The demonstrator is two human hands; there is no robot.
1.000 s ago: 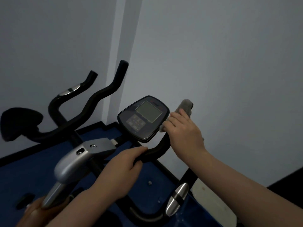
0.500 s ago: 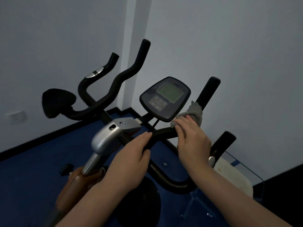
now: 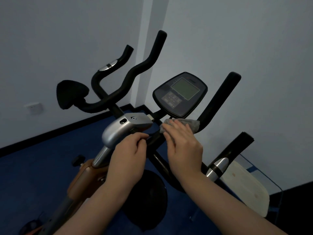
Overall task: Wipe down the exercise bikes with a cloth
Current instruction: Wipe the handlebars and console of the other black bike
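Note:
An exercise bike with black handlebars (image 3: pixel 218 99) and a dark console (image 3: pixel 180 94) with a grey-green screen stands right in front of me. My right hand (image 3: pixel 183 146) presses a grey cloth (image 3: pixel 191 123) onto the handlebar's cross tube just below the console. My left hand (image 3: pixel 129 155) grips the black bar beside the silver stem housing (image 3: pixel 122 128). A second bike's handlebars (image 3: pixel 135 72) and black saddle (image 3: pixel 71 93) stand behind, to the left.
Blue floor (image 3: pixel 33 167) runs to pale walls with a black skirting. A wall socket (image 3: pixel 33 107) sits at the left. A glass table edge (image 3: pixel 264 177) with a pale board (image 3: pixel 243 189) under it lies at the lower right. The bike's black flywheel cover (image 3: pixel 149 200) is below my hands.
My right hand slid the cloth down from the upright right grip to the cross tube below the console. My view pulled back and shifted, showing more of both bikes. My left hand stayed on the bar.

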